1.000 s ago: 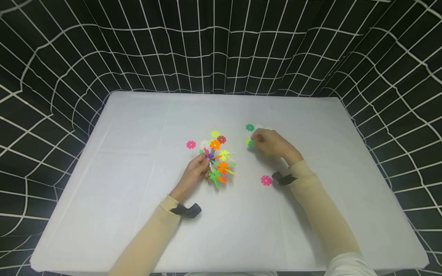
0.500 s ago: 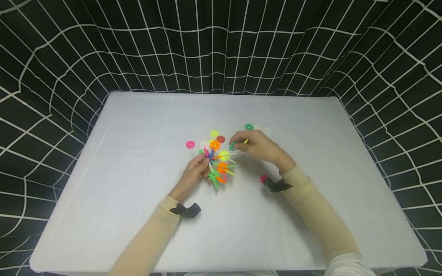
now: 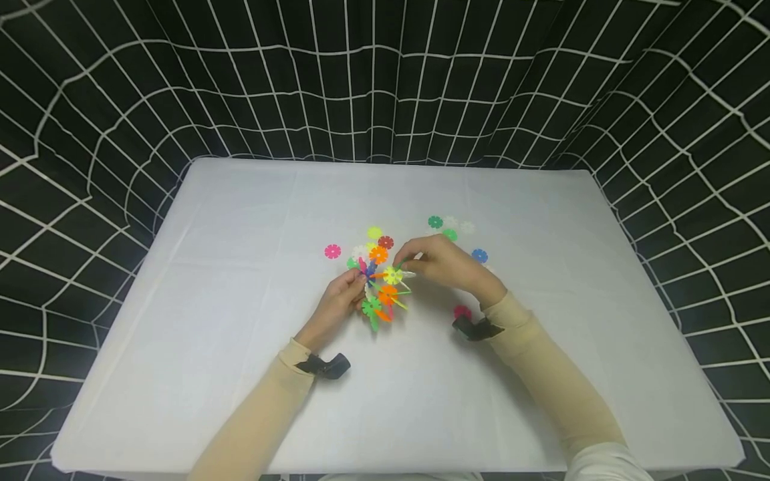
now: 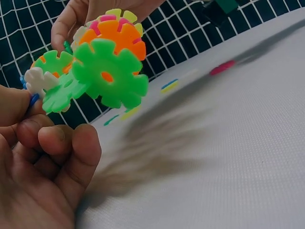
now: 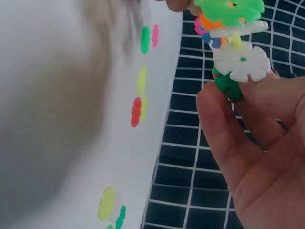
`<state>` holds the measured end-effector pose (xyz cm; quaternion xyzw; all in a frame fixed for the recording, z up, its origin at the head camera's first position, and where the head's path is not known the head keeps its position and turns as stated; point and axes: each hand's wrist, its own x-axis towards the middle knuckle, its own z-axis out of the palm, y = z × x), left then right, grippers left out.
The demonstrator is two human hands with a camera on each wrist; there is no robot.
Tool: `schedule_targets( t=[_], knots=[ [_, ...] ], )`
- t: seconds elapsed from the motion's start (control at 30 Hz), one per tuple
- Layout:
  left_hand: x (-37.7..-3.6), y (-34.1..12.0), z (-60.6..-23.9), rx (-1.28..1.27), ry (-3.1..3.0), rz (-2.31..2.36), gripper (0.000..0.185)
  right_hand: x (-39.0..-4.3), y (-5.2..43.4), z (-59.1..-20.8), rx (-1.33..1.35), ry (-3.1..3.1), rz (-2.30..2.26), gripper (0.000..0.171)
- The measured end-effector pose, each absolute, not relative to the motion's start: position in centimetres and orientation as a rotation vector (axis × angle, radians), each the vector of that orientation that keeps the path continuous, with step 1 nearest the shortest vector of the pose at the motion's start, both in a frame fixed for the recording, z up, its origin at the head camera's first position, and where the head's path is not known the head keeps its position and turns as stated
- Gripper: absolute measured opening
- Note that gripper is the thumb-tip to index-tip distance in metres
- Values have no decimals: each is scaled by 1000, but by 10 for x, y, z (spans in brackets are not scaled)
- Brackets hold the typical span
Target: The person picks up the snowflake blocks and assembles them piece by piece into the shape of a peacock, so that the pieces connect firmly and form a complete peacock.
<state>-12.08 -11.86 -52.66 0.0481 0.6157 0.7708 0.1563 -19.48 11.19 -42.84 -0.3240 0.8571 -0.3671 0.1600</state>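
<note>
Right hand [image 3: 448, 267] has crossed from the loose discs to the cluster [image 3: 380, 284] over the last second, carrying a dark green disc [image 5: 228, 85]; uncovered behind it now lie a green disc [image 3: 449, 234] and a blue disc [image 3: 479, 255].

Cluster: flat plastic snowflake discs with notched rims, slotted edge to edge at angles; orange, lime, yellow, white, pink, matte and rigid. It is held just above the table [image 3: 240, 374], near its centre. Long axis runs roughly from the near side to the far side, discs fanning outward to the right of the left hand [image 3: 339, 300].

Left hand fingers curl round the cluster's left side, pinching a blue piece [image 4: 32, 99] between thumb and forefinger.

Right hand pinches the dark green disc between thumb and fingertips, pressed against a white disc [image 5: 240, 62] on the cluster's right side; whether it is seated in a slot I cannot tell.

Outward from the cluster: a pink disc [image 3: 332, 251] to its left, a yellow-green disc [image 3: 374, 232] and a red disc [image 3: 386, 242] just beyond it, another pink disc [image 3: 462, 311] to its right, partly behind the right wrist. White cloth covers the table; black grid-pattern drape surrounds it.
</note>
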Motion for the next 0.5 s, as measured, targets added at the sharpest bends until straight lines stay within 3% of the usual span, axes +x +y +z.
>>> schedule_targets(
  t=[0.5],
  knots=[
    [-122,-119,-527,155,1720,2247,26,-206,120,-431,-845,2442,-1038,24]
  ],
)
